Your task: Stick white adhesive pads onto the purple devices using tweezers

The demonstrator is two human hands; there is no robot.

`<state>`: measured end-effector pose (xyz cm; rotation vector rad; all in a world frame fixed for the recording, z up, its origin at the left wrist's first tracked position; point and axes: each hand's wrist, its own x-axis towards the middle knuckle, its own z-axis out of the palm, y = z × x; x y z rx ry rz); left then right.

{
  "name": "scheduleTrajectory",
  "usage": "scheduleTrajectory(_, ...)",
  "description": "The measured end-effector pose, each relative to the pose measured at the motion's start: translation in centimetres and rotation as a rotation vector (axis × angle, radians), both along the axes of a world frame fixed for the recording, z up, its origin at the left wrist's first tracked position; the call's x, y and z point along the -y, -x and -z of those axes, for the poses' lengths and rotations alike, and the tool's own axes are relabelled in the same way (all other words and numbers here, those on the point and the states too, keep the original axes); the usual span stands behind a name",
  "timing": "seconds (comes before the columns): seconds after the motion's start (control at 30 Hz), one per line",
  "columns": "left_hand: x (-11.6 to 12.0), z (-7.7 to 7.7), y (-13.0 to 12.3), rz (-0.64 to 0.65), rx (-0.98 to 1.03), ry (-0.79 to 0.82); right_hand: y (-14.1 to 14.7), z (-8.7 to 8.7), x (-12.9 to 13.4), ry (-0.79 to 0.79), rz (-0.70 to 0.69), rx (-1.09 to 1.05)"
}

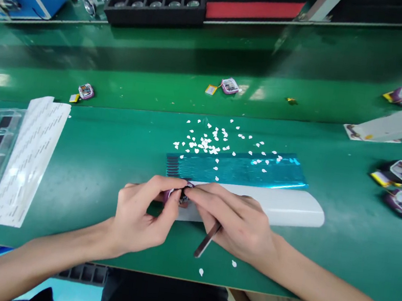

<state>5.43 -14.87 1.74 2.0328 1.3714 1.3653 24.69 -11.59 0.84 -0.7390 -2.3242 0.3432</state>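
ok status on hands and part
Left hand pinching small purple-rimmed device. Right hand at it, holding dark flat metal tool. White teardrop-shaped bits scattered beyond.

The green desk (89, 155) looks smooth with a soft sheen, beneath a glossy blue plastic film (231, 170) and a smooth white sheet (291, 209). At centre, the purple casing (166, 197) looks like plastic, the tool (207, 240) below it like dull metal. At the left edge, clear shiny plastic forms the compartment tray (8, 142), beside smooth, printed paper strips (31, 162).
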Motion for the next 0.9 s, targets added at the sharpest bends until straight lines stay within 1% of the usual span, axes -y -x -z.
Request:
scheduleTrajectory(0.07,0.1,-0.1,0.0,0.019,0.080,0.084,0.0,0.0,0.0,-0.007,0.000,-0.003)
scheduleTrajectory(0.23,-0.1,-0.2,-0.1,0.085,0.393,0.384,0.4,-0.4,-0.8,0.136,-0.014,-0.205)
scheduleTrajectory(0.3,-0.1,-0.1,-0.1,0.097,0.462,0.435,0.5,-0.6,-1.1,0.128,-0.010,-0.225)
scheduleTrajectory(0.4,-0.1,0.1,-0.1,0.111,0.489,0.464,0.4,-0.8,-1.2,0.070,0.005,-0.216)
scheduleTrajectory(0.5,0.0,0.1,-0.1,0.133,0.458,0.474,0.2,-0.6,-1.2,0.030,0.014,-0.192)
scheduleTrajectory(0.57,0.0,0.0,-0.2,0.137,0.407,0.452,0.1,-0.5,-1.1,0.007,0.016,-0.174)
scheduleTrajectory(0.73,-0.1,-0.2,-0.3,0.119,0.294,0.340,0.3,-0.5,-0.9,0.004,0.022,-0.222)
scheduleTrajectory(0.9,0.0,-0.2,-0.4,0.089,0.181,0.222,0.3,-0.6,-0.8,-0.037,0.049,-0.188)
